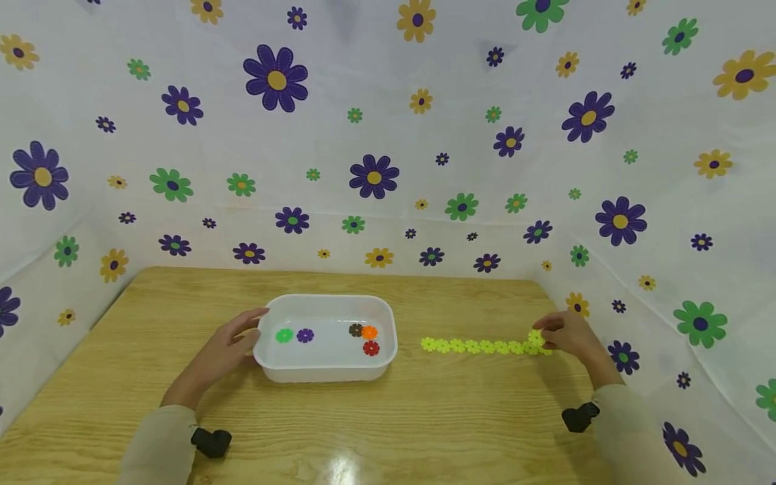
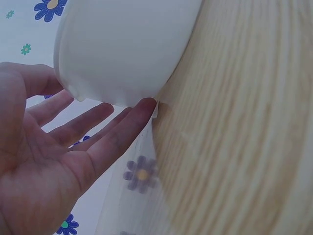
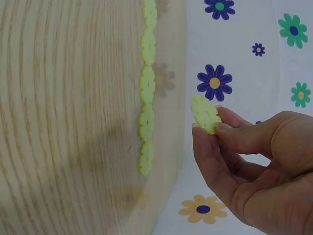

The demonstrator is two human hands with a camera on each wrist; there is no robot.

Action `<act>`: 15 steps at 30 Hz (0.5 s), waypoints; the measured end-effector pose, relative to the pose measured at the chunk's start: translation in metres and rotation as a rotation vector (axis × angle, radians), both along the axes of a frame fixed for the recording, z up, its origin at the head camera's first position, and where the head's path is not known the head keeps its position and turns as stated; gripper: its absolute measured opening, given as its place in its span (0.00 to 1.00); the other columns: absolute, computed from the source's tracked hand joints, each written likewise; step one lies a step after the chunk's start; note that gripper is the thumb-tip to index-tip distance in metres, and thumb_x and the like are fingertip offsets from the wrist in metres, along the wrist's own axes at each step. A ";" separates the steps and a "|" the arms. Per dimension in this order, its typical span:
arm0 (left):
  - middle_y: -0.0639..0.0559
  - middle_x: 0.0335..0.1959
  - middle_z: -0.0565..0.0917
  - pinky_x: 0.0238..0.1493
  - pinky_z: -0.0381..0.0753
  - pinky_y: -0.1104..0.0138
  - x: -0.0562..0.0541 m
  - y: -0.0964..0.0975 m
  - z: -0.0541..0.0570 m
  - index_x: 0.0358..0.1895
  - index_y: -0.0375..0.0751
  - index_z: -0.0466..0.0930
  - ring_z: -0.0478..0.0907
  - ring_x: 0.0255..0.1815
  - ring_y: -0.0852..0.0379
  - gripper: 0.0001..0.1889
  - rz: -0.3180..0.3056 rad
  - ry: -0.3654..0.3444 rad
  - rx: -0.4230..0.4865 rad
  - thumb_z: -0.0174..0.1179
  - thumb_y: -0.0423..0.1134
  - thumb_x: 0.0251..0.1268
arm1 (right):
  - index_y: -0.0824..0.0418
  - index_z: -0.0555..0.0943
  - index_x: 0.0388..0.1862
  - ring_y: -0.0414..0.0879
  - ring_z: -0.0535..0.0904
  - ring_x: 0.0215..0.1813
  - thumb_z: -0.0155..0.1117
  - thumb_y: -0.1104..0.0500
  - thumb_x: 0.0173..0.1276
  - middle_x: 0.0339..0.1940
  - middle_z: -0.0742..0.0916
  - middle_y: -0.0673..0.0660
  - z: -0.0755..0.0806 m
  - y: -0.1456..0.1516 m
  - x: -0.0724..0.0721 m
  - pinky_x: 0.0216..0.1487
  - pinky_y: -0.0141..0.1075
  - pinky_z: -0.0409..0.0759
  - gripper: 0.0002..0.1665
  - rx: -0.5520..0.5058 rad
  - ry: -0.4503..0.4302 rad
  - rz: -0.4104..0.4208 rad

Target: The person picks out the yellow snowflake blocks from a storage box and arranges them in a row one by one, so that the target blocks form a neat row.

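Note:
My left hand (image 1: 227, 345) is at the left end of a white plastic tub (image 1: 324, 372). In the left wrist view its spread, fairly straight fingers (image 2: 115, 139) touch the tub's rim and lower side. Between thumb and fingertips, my right hand (image 1: 568, 335) pinches a yellow flower-shaped disc (image 3: 205, 114). It holds this disc over the right end of a row of similar yellow discs (image 1: 473, 346) on the table. In the right wrist view the held disc is apart from the row, tilted toward the camera.
Inside the tub lie a green disc (image 1: 284, 335), a purple disc (image 1: 305, 335), a brown disc (image 1: 356, 330), an orange disc (image 1: 369, 332) and a red disc (image 1: 371, 348). Flower-print cloth (image 1: 376, 121) walls the wooden table (image 1: 388, 431) at the back and sides.

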State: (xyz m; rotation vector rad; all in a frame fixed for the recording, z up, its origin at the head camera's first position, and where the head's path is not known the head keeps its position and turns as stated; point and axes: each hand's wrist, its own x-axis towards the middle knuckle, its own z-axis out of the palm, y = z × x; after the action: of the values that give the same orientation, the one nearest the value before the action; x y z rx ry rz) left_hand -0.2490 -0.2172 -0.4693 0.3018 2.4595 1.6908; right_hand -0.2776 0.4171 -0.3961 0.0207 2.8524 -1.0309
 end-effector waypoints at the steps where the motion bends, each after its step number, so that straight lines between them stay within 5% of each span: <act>1: 0.27 0.80 0.58 0.59 0.87 0.47 0.000 0.000 0.000 0.83 0.44 0.54 0.65 0.75 0.22 0.29 -0.001 0.001 0.002 0.46 0.40 0.85 | 0.81 0.79 0.55 0.51 0.87 0.40 0.55 0.72 0.74 0.50 0.84 0.78 -0.001 0.004 0.000 0.42 0.40 0.91 0.15 0.007 -0.008 -0.011; 15: 0.29 0.81 0.57 0.60 0.85 0.45 -0.001 -0.002 -0.003 0.83 0.47 0.53 0.63 0.76 0.23 0.30 0.004 -0.001 -0.035 0.47 0.43 0.84 | 0.82 0.79 0.55 0.51 0.87 0.40 0.55 0.73 0.70 0.52 0.83 0.81 -0.026 0.050 -0.007 0.41 0.41 0.91 0.18 0.055 -0.037 -0.093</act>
State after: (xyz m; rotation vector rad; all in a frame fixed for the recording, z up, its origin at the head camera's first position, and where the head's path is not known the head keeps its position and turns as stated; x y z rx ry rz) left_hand -0.2496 -0.2189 -0.4728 0.2920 2.4877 1.6475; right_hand -0.2843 0.4670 -0.4219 0.1773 2.8702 -0.9568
